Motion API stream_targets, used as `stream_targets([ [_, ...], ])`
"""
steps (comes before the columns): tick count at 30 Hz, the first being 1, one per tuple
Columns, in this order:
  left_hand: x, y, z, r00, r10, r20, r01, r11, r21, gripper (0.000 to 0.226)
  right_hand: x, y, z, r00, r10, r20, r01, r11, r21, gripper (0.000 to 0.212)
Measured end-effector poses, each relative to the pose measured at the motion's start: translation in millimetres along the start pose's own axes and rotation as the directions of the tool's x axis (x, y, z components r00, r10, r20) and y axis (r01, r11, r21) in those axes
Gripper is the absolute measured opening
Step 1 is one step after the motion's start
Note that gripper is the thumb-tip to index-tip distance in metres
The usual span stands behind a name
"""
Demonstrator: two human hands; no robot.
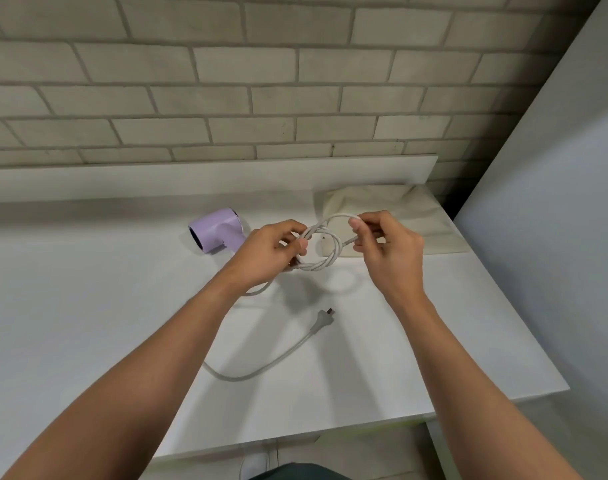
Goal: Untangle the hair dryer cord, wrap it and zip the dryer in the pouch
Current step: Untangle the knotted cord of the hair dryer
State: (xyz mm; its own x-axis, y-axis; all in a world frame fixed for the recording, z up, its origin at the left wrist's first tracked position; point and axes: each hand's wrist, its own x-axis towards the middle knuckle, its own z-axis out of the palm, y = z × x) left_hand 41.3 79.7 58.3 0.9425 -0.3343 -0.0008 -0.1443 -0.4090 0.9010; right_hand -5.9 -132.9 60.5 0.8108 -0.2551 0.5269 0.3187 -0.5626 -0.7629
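While the lilac hair dryer (216, 235) lies on the white surface (88, 323), both hands hold its knotted cord (325, 259) above it. The left hand (271, 256) grips one loop, and the right hand (387, 252) pinches another near the cream pouch (430, 216).

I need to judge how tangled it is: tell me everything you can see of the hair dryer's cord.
The cord is whitish, round and smooth, and looks rubbery. Its middle is twisted into overlapping loops, lifted above the white table and pinched by the left hand and right hand. The free end curves across the tabletop under the left forearm and ends in a pale plug lying flat. Where it joins the lilac hair dryer is hidden behind the left hand.
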Motion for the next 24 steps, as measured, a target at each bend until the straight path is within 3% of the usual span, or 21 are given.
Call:
stream_targets([
  [2, 1.4, 3.3, -1.2, 0.999, 0.018, -0.043, -0.017, 1.0, 0.024, 0.015, 0.5, 2.8, -0.3, 0.976, 0.21, 0.049, -0.214, 0.974, 0.074, 0.018],
  [3, 1.7, 4.4, -1.1, 0.997, 0.033, -0.07, -0.028, 0.997, 0.066, 0.012, 1.8, 5.3, -0.1, 0.966, 0.247, 0.079, -0.25, 0.968, 0.033, 0.018],
  [5, 0.8, 5.6, 0.7, 0.99, 0.065, -0.122, -0.046, 0.987, 0.156, 0.01, 3.5, 6.2, -1.6, 0.986, 0.121, 0.118, -0.095, 0.974, -0.207, 0.011],
  [7, 0.9, 5.3, 2.3, 0.984, 0.089, -0.153, -0.054, 0.974, 0.22, 0.012, 5.8, 0.7, -0.2, 0.969, -0.122, 0.215, 0.195, 0.911, -0.363, 0.037],
  [9, -0.5, 5.6, 3.0, 0.979, 0.109, -0.171, -0.063, 0.965, 0.255, 0.016, 8.9, -9.9, 2.4, 0.918, -0.246, 0.311, 0.364, 0.834, -0.414, 0.055],
  [12, -4.4, 9.7, 2.6, 0.973, 0.165, -0.163, -0.108, 0.944, 0.313, 0.019, 14.3, -19.8, 6.9, 0.876, -0.325, 0.356, 0.471, 0.734, -0.489, 0.053],
  [16, -8.7, 12.3, 1.9, 0.968, 0.198, -0.154, -0.137, 0.931, 0.338, 0.018, 18.1, -19.8, 13.6, 0.819, -0.408, 0.403, 0.566, 0.69, -0.451, 0.03],
  [19, -9.8, 10.4, 2.1, 0.971, 0.185, -0.154, -0.132, 0.944, 0.301, 0.017, 19.4, -15.7, 15.1, 0.827, -0.405, 0.389, 0.555, 0.696, -0.456, 0.014],
  [21, -10.6, 8.7, -0.8, 0.977, 0.161, -0.142, -0.119, 0.957, 0.266, 0.014, 21.1, -15.7, 13.2, 0.861, -0.381, 0.338, 0.504, 0.734, -0.455, 0.014],
  [24, -12.3, 1.7, -5.1, 0.993, 0.077, -0.092, -0.053, 0.968, 0.246, 0.01, 27.2, -19.5, 2.3, 0.933, -0.339, 0.117, 0.358, 0.868, -0.342, 0.017],
])
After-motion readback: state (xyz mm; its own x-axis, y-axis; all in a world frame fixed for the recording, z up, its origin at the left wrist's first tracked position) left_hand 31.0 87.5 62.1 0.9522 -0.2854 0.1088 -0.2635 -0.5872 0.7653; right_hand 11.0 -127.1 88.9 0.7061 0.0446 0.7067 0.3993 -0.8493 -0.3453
